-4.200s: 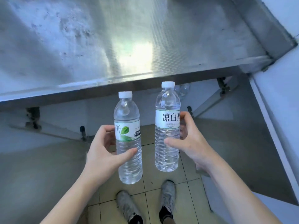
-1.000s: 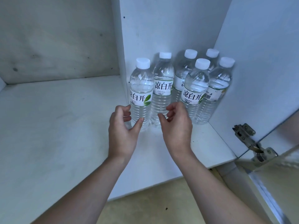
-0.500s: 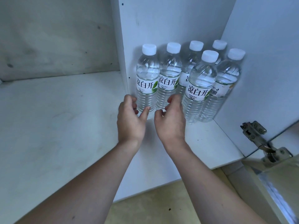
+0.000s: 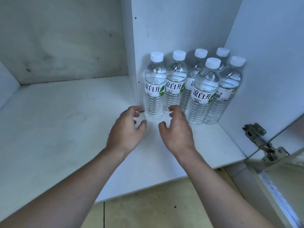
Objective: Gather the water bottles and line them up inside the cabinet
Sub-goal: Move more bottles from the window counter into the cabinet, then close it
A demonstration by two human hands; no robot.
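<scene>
Several clear water bottles with white caps stand upright in the back right corner of the white cabinet shelf (image 4: 205, 145). The leftmost bottle (image 4: 154, 89) stands against the vertical divider (image 4: 134, 66), and a second bottle (image 4: 174, 86) touches it on the right. Two more bottles (image 4: 204, 92) (image 4: 228, 89) stand in front on the right. My left hand (image 4: 126, 130) and my right hand (image 4: 176, 130) hover just in front of the two left bottles, fingers loosely curled, holding nothing and apart from the bottles.
The shelf continues to the left of the divider as a wide bare section (image 4: 57, 120). A metal door hinge (image 4: 261, 140) sticks out at the right, by the open cabinet door (image 4: 271, 63). Tan floor tiles (image 4: 148, 211) lie below the shelf edge.
Both hands carried a bottle each to the cabinet, set them beside the others, pushed them back, and have now let go and drawn slightly back.
</scene>
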